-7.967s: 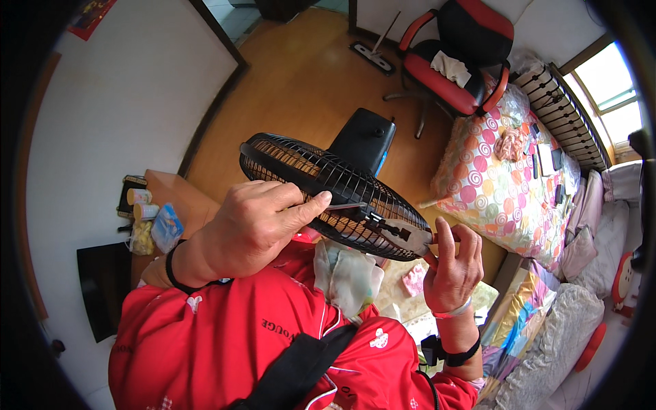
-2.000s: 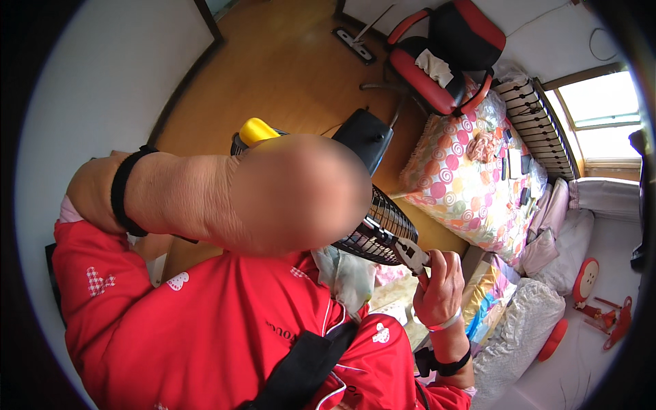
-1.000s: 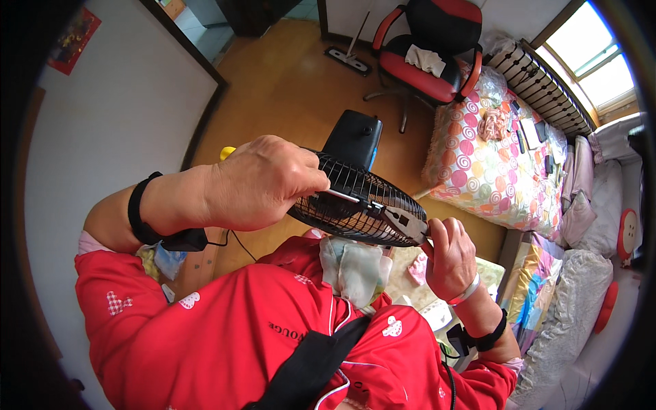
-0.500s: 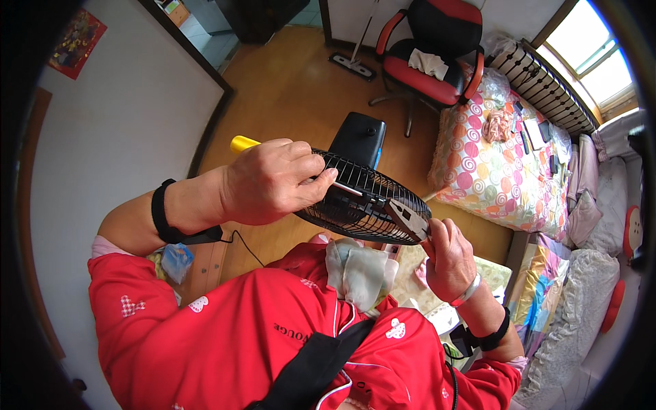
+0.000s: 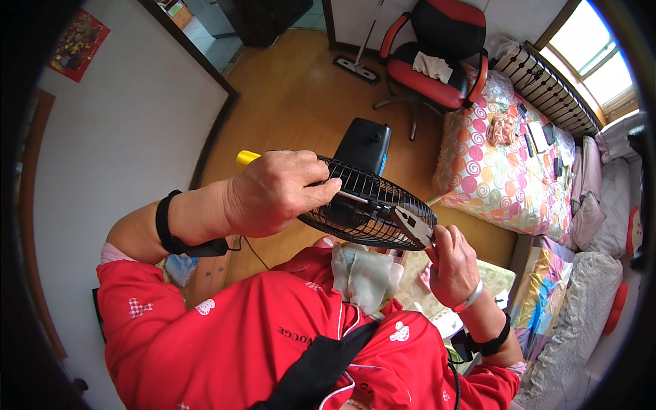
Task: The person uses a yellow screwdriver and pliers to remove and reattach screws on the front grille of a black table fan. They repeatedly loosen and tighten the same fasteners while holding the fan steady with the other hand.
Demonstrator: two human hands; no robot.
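Observation:
My left hand [image 5: 285, 191] is closed around a yellow-handled screwdriver [image 5: 247, 157], whose metal shaft lies across the black wire guard [image 5: 376, 189] of a fan; its grip is mostly hidden by my fingers. My right hand [image 5: 452, 263] is closed on metal pliers [image 5: 413, 225], their jaws at a dark fitting [image 5: 374, 208] near the middle of the guard. Behind the guard is the fan's black base [image 5: 363, 145]. I cannot tell what exactly the jaws grip.
A red-black office chair [image 5: 444, 96] stands at the back beside a mop [image 5: 355, 68]. A bed [image 5: 478, 178] with loose items is at right. Low wooden furniture [image 5: 208, 277] and a black cable [image 5: 249, 251] lie at left. A pale table [image 5: 495, 280] is below the fan.
The yellow handle, not visible eight seconds ago, shows beyond my left hand. Over the last second the guard, both hands and tools shifted slightly down and right in view, along with the room.

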